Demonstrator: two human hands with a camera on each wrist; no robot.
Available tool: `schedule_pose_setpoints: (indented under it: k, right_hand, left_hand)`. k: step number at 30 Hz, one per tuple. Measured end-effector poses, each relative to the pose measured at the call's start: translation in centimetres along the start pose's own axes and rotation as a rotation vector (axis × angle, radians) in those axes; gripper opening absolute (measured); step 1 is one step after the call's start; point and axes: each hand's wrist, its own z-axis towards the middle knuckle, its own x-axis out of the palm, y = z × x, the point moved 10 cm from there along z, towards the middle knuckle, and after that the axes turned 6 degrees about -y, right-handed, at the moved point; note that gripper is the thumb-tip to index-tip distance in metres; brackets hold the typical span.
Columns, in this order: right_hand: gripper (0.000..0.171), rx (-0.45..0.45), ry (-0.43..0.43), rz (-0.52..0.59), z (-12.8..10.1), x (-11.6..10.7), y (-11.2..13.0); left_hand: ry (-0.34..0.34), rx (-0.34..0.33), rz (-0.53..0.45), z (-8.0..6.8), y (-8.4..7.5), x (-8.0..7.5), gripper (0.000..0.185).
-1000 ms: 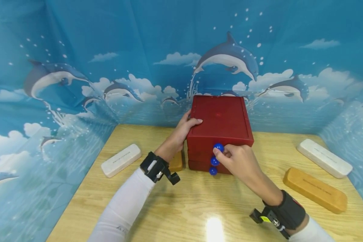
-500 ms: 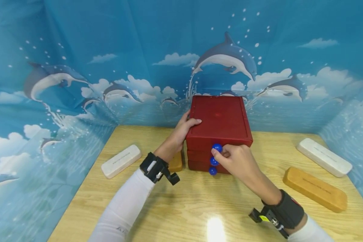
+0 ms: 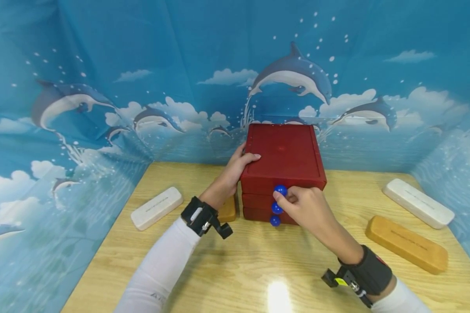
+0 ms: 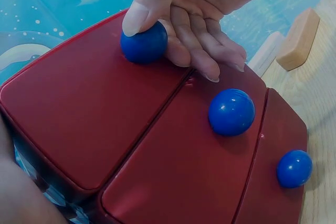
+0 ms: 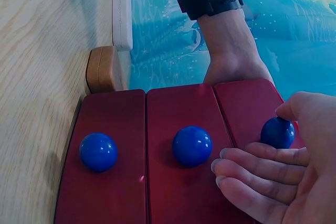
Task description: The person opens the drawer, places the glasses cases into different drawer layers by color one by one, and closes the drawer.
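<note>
A dark red drawer box (image 3: 282, 152) stands on the table with its front facing me. Its three stacked drawers each carry a round blue knob; all look pushed in. My right hand (image 3: 308, 204) pinches the top knob (image 4: 146, 45) between thumb and index finger, the other fingers lying loosely beside it. Below that hand are the middle knob (image 5: 192, 146) and the bottom knob (image 5: 98, 151), both untouched. My left hand (image 3: 232, 173) grips the box's left side, its thumb over the top edge and its fingers mostly hidden along the side.
A tan block (image 3: 228, 210) lies left of the box, partly behind my left wrist. Farther left is a white block (image 3: 157, 208). On the right lie another white block (image 3: 419, 203) and an orange-tan block (image 3: 407, 244). A dolphin-print curtain (image 3: 203, 52) hangs behind the table.
</note>
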Motion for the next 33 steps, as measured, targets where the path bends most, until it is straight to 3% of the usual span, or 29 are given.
schedule_pose_setpoints:
  k: [6, 16, 24, 33]
  right_hand:
    - [0.036, 0.019, 0.017, 0.003, -0.3, 0.2, -0.2]
    - [0.050, 0.151, 0.160, -0.031, -1.7, 1.9, -2.2]
    - [0.062, 0.173, 0.234, -0.011, -2.2, 4.1, -2.9]
    - [0.064, 0.118, 0.180, -0.089, -1.9, 4.7, -2.3]
  left_hand:
    - [-0.003, 0.000, 0.000, 0.1, 0.0, 0.0, 0.084]
    - [-0.017, 0.013, 0.008, 0.2, 0.2, 0.0, 0.083]
    - [-0.014, 0.010, 0.019, -0.1, 0.2, -0.1, 0.084]
    - [-0.018, 0.006, 0.036, -0.1, 0.3, -0.1, 0.085]
